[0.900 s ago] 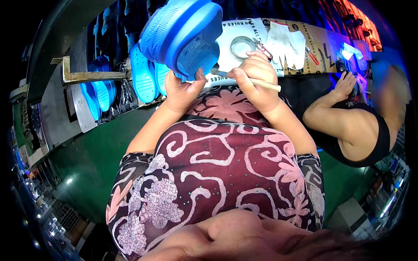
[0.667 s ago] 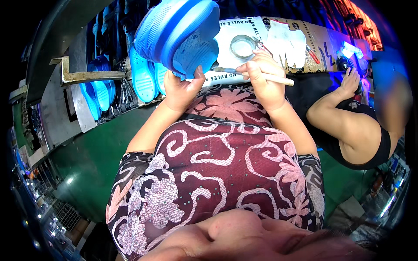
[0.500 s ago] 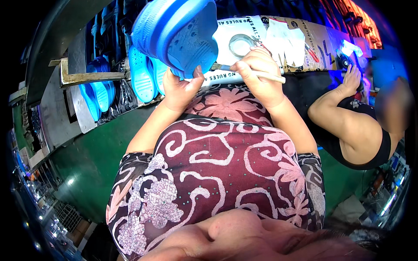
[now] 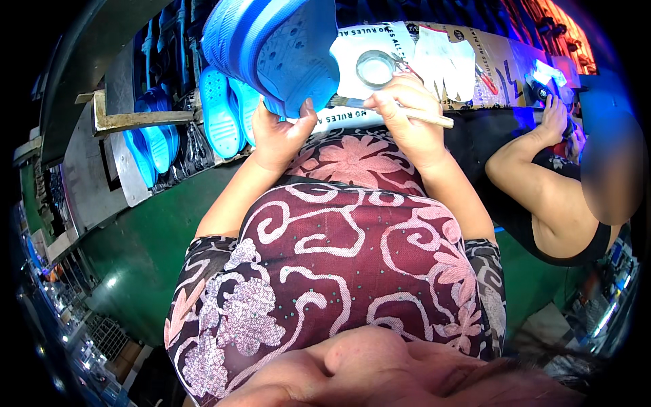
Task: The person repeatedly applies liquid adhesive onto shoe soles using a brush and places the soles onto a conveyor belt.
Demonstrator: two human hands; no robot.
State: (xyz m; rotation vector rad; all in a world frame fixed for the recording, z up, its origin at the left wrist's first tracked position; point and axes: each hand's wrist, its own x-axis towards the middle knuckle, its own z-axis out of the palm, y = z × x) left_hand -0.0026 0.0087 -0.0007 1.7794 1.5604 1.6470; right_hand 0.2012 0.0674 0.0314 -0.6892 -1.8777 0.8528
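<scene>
Head view: the left hand (image 4: 278, 136) grips the heel of a blue foam clog (image 4: 278, 47), held up sole-outward at far centre, while the right hand (image 4: 407, 119) pinches a wooden-handled brush (image 4: 400, 112) with its bristles beside the clog's edge. Judging by this, the brushing looks underway, not finished. A round metal tin (image 4: 375, 69) sits just beyond on printed cardboard (image 4: 502, 61), and more ribbed blue clogs (image 4: 220, 112) stand on the left.
</scene>
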